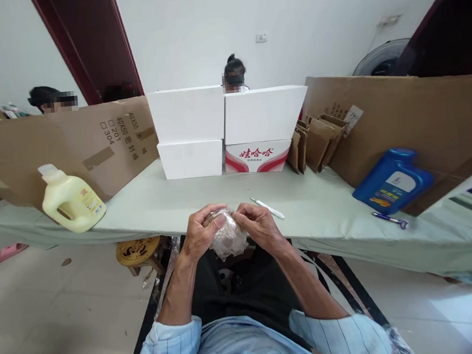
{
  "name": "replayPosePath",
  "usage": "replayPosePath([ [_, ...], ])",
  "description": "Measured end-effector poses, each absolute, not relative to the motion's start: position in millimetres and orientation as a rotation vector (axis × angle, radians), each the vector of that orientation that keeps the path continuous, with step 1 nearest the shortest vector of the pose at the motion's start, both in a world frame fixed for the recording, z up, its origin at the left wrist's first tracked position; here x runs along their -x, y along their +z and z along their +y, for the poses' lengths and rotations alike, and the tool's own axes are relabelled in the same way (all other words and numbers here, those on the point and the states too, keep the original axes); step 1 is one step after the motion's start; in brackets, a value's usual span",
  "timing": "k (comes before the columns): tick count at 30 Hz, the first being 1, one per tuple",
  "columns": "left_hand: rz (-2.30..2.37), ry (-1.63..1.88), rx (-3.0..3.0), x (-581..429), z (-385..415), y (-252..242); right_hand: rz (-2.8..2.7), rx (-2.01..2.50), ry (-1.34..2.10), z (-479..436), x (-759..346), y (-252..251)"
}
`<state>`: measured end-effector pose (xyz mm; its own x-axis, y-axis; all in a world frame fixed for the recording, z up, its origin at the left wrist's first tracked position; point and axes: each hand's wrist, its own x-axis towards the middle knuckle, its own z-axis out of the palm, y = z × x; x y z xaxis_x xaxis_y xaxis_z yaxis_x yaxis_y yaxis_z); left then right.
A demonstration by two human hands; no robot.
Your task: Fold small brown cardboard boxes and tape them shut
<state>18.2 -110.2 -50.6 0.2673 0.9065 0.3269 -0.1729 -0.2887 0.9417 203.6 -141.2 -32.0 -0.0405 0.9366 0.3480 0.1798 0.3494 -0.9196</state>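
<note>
Both of my hands hold a small clear plastic bag (227,238) of brownish contents over my lap, at the near edge of the table (172,204). My left hand (197,232) grips the bag's left side with its fingers curled over the top. My right hand (260,224) pinches the bag's top right. A white pen-like stick (267,208) lies on the table just beyond my right hand.
A yellow jug (70,199) stands at the table's left, and a blue jug (391,182) lies at the right beside a blue pen (390,219). White foam boxes (227,125), brown paper bags (315,142) and cardboard screens (92,142) line the back. Two people sit behind the screens. A wooden stool (139,251) stands below.
</note>
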Motion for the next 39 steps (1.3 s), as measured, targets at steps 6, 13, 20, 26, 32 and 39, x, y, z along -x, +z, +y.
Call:
replayPosePath([
  [6,0.707,1.221,-1.468,-18,-111,-47,-1.486,1.074,0.864,-142,-205,-39],
  [13,0.699,1.241,-1.522,-20,-107,-51,-1.547,1.111,0.83,-138,-206,-32],
  [20,0.751,1.128,-1.604,-14,-106,-52,-1.579,1.108,0.895,-128,-209,-29],
  [26,0.775,1.144,-1.684,-13,-105,-45,-1.555,1.092,0.93,-117,-206,-32],
  [32,0.781,1.163,-1.741,-12,-104,-47,-1.591,1.103,0.934,-111,-208,-30],
  [39,0.756,1.086,-1.712,-10,-102,-46,-1.668,1.112,0.92,-111,-209,-22],
])
